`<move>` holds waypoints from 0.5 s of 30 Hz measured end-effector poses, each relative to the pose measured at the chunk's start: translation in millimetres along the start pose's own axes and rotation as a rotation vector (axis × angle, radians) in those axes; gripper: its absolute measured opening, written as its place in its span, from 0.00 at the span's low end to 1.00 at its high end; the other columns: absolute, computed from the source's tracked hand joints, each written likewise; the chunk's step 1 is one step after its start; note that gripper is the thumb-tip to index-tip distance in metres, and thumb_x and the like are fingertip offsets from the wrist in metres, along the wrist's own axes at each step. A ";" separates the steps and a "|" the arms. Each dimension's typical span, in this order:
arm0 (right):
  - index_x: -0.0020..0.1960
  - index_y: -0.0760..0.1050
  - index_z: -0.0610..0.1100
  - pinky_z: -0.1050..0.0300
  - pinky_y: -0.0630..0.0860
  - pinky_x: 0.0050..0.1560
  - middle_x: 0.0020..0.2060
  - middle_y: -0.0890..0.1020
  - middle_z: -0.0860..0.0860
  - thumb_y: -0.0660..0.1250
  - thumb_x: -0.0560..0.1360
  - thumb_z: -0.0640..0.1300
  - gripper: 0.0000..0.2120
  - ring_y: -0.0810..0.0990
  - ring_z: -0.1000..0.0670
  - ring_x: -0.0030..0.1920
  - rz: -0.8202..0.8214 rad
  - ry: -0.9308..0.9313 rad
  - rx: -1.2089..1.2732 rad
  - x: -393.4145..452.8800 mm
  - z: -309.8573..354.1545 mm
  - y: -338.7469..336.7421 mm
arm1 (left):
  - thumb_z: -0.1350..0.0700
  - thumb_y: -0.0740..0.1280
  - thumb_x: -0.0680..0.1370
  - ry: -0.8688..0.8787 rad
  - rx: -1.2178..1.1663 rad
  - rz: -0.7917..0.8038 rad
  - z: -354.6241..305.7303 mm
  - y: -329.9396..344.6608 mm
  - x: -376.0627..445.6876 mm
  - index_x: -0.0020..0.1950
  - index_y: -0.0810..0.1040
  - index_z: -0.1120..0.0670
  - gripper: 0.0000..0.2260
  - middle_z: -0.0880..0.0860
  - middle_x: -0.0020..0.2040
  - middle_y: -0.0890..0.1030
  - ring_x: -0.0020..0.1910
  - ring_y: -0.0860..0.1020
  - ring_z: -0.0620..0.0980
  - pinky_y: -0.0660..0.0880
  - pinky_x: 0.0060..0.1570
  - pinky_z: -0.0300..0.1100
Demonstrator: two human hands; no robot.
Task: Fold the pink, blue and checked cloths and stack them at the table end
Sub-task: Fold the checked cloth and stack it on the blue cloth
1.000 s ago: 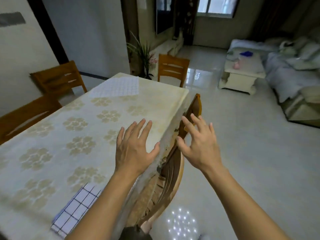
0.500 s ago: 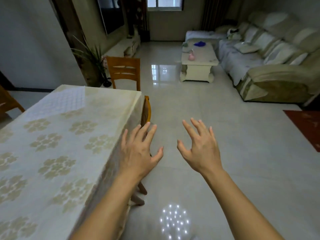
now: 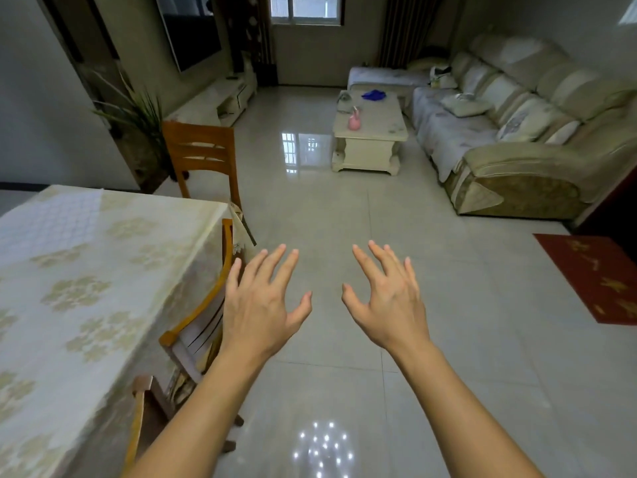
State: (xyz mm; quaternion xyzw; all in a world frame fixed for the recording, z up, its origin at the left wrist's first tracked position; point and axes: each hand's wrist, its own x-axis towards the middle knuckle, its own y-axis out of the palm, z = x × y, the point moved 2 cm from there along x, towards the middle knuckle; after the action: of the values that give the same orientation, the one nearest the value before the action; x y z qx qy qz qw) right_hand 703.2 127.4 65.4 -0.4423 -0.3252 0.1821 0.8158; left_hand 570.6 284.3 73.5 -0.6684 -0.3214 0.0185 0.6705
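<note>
Over the floor, beside the table's right edge, your left hand (image 3: 258, 305) and right hand (image 3: 386, 298) hang side by side, palms down, fingers spread and nearly straight. Neither has hold of anything. The left hand is over the back of a chair (image 3: 200, 315) tucked under the table, not touching it as far as you can tell.

Cloths: a blue cloth (image 3: 374, 95) lies crumpled near the far edge of the coffee table (image 3: 372, 139), well apart from you. A pink thing (image 3: 354, 121) sits near that table's left edge; too small to tell whether it is the pink cloth. No checked cloth shows here.

The dining table (image 3: 86, 288) carries only its flowered cover in view; nothing is stacked at its far end.

Judgement: empty, ready hands facing the coffee table suggest you are off to fetch, so folding has not begun on these two. Expect limp fabric; gather it whole so no corner trails.
</note>
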 end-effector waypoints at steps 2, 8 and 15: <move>0.76 0.67 0.53 0.46 0.49 0.78 0.75 0.69 0.48 0.56 0.73 0.62 0.33 0.61 0.45 0.78 0.013 0.002 0.002 13.9 -12.5 4.4 | 0.36 0.58 0.76 -0.001 -0.001 0.004 -5.1 8.1 14.1 0.77 0.65 0.48 0.31 0.49 0.75 0.69 0.74 0.66 0.51 0.57 0.75 0.56; 0.76 0.67 0.53 0.47 0.49 0.78 0.75 0.68 0.48 0.55 0.73 0.63 0.33 0.61 0.45 0.78 0.038 0.003 -0.005 61.4 -35.7 21.9 | 0.37 0.59 0.76 0.004 0.006 0.015 -6.9 40.0 61.8 0.76 0.66 0.48 0.30 0.50 0.75 0.69 0.74 0.66 0.52 0.57 0.75 0.57; 0.76 0.66 0.53 0.46 0.50 0.78 0.75 0.68 0.48 0.55 0.73 0.63 0.33 0.61 0.45 0.78 0.040 0.019 -0.021 148.3 -55.7 62.0 | 0.37 0.59 0.76 0.024 0.011 0.023 13.0 91.0 147.3 0.77 0.65 0.48 0.31 0.50 0.76 0.68 0.75 0.64 0.52 0.56 0.75 0.57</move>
State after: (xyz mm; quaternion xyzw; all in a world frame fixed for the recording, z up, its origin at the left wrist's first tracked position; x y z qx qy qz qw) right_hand 848.3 214.1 46.1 -0.4588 -0.3105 0.1908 0.8103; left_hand 718.2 372.3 49.3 -0.6686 -0.3056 0.0200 0.6776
